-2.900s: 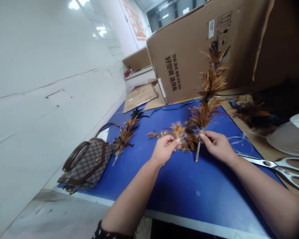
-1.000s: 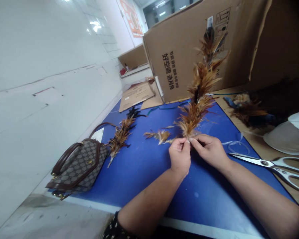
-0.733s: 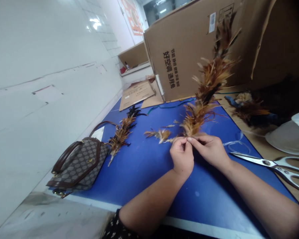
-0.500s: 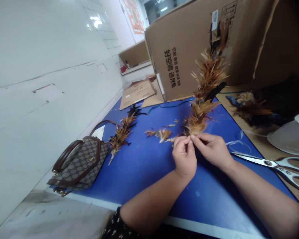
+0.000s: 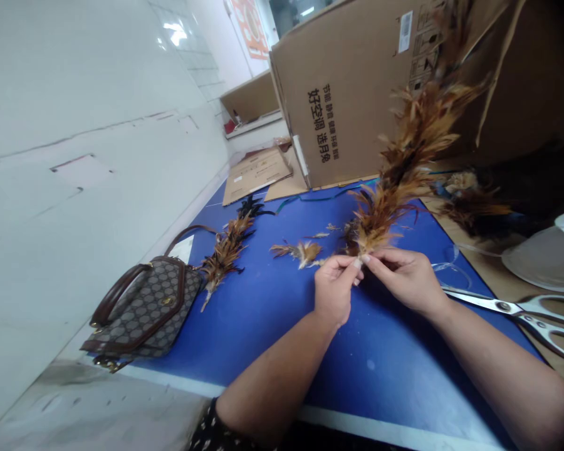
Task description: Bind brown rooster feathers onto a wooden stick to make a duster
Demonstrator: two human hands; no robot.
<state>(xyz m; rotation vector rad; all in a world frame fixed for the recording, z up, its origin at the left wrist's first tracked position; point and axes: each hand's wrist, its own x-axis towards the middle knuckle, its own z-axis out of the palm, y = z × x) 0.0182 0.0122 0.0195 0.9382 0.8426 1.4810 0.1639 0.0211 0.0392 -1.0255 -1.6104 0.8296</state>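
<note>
A long bundle of brown and golden feathers rises from my fingertips, leaning up and to the right. My left hand pinches its lower end, thumb against fingers. Close beside it, my right hand is closed on the same end with thumb and forefinger. What exactly lies between the fingertips is too small to make out. Just left of my hands, some loose feathers lie on the blue table. Farther left lies a second feather bundle with dark tips and a bare stem.
A patterned handbag stands at the left by the white wall. Scissors and a whitish translucent container are at the right. Behind stands a large cardboard box, with flat cardboard beside it. More feathers lie back right.
The held feather bundle has tilted farther right at its top. My left hand has shifted slightly left and turned, its thumb now stretched toward the stem end. Both hands keep their pinch.
</note>
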